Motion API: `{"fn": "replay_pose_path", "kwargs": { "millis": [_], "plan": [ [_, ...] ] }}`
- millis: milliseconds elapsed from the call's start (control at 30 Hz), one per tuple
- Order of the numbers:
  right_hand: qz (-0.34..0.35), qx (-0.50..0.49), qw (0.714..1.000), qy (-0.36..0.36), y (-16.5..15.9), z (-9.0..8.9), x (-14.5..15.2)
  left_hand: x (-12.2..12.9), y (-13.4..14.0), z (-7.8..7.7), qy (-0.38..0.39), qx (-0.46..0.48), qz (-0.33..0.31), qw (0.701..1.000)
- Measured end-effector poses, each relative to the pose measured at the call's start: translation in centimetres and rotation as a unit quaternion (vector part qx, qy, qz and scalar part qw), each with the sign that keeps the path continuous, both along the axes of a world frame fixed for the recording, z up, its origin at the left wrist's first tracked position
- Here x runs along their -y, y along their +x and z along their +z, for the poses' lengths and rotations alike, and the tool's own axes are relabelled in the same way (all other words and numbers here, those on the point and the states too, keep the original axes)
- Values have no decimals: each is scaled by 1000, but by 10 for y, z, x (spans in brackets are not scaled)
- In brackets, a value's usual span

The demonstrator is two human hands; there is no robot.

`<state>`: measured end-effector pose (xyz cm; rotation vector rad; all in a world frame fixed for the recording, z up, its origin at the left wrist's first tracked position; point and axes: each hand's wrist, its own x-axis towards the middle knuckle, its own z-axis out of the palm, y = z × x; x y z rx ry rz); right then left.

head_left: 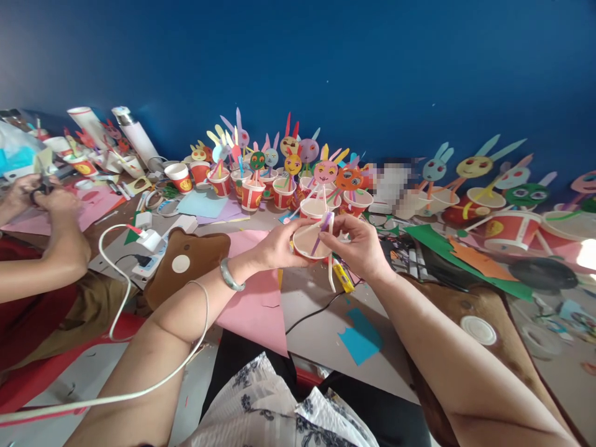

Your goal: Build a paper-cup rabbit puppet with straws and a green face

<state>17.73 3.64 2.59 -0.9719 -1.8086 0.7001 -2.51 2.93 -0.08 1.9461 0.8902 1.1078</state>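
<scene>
A paper cup (pixel 305 238) is tilted toward me, its pale inside showing, in the middle of the view. My left hand (pixel 279 245) is wrapped around its left side. At the cup's right rim, my right hand (pixel 361 245) pinches a purple strip (pixel 321 234) that reaches down across the opening. A whitish strip (pixel 331 276) hangs below the right fingers; I cannot tell whether it is joined to the purple one. Just behind stand several red and white cups (pixel 252 196) bearing paper rabbit faces on strips, such as a pink face (pixel 325 172).
Pink paper (pixel 261 310) and a blue paper scrap (pixel 361 335) lie on the table, near a yellow item (pixel 343 278). A white cable (pixel 153 388) crosses my left forearm. Brown cushions (pixel 190 257) flank me. A co-worker's hands (pixel 44 192) hold scissors at left.
</scene>
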Motion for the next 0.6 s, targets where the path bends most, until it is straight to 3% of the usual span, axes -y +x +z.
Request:
{"fn": "replay_pose_path", "kwargs": {
  "millis": [133,233,600],
  "plan": [
    [-29,99,989,104,5,12,7,6,4,4,54,-3,2,999],
    [-10,149,976,162,8,20,12,11,6,6,70,1,-4,998],
    [58,210,948,233,10,33,20,22,10,8,125,-8,-4,992]
  ]
}}
